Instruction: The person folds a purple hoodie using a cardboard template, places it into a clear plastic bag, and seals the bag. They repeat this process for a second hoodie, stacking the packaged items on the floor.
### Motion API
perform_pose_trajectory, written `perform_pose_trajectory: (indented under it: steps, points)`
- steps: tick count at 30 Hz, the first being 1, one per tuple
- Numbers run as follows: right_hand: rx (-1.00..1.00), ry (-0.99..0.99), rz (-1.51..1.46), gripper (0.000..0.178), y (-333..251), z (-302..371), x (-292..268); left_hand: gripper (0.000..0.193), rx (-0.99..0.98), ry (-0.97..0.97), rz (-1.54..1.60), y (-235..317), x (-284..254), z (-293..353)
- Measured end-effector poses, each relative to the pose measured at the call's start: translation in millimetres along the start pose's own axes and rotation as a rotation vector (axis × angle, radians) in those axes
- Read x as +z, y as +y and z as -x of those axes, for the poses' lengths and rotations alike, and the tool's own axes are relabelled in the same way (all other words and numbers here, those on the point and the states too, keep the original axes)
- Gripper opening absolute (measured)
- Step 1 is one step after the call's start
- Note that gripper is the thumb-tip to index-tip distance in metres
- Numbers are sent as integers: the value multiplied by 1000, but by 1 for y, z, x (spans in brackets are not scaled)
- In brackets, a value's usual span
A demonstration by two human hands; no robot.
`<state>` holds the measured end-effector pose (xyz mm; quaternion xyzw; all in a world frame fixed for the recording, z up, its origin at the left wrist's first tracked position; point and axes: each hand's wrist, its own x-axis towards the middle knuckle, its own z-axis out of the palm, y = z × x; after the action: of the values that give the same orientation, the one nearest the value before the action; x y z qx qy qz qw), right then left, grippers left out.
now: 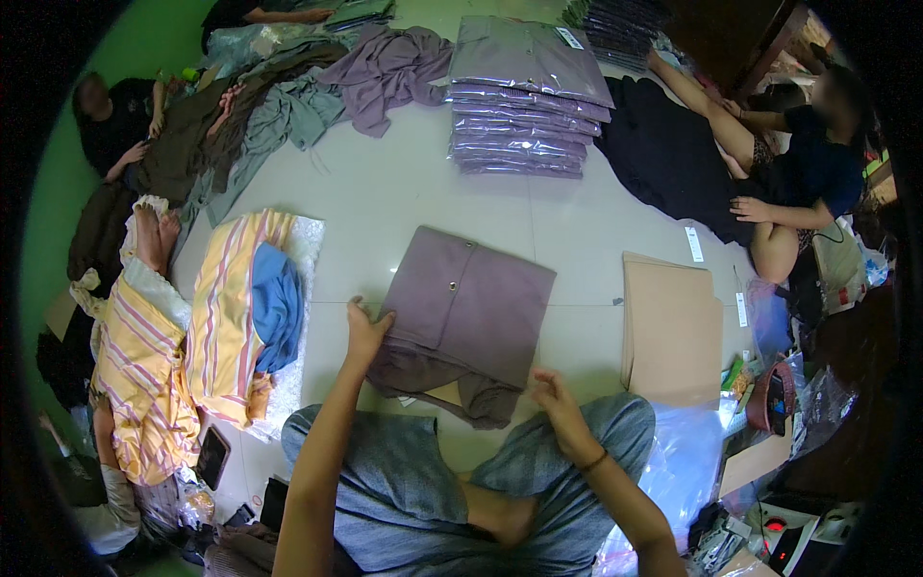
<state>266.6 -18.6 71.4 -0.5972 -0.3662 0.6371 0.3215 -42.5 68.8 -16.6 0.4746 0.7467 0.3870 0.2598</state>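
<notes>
On the floor in front of me lies a folded mauve shirt with two snaps or buttons on its placket. Its near part is loose and bunched, and a bit of tan card shows among the folds. My left hand is at the shirt's left edge, thumb and finger apart, the thumb touching or very near the cloth. Off the lower right corner, my right hand hovers with bent, parted fingers and holds nothing that I can see.
Beyond the shirt rises a stack of bagged mauve garments. Tan card sheets lie to the right, clear plastic bags nearer. Yellow striped cloth and a phone are left. Other people sit on both sides among loose garments.
</notes>
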Motion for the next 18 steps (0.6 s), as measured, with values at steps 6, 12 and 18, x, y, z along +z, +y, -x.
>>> perform_pose_trajectory:
  steps: [6, 12, 18]
  points:
    - [146, 103, -60, 63, 15, -28, 13, 38, -255, -433, 299, -8, -19, -3]
    - [279, -19, -163, 67, 16, -56, 9, 36, -246, -527, 294, 7, -22, 0]
    - [422, -173, -169, 62, 26, -72, 2, 37, -66, -513, 202, 39, -23, 10]
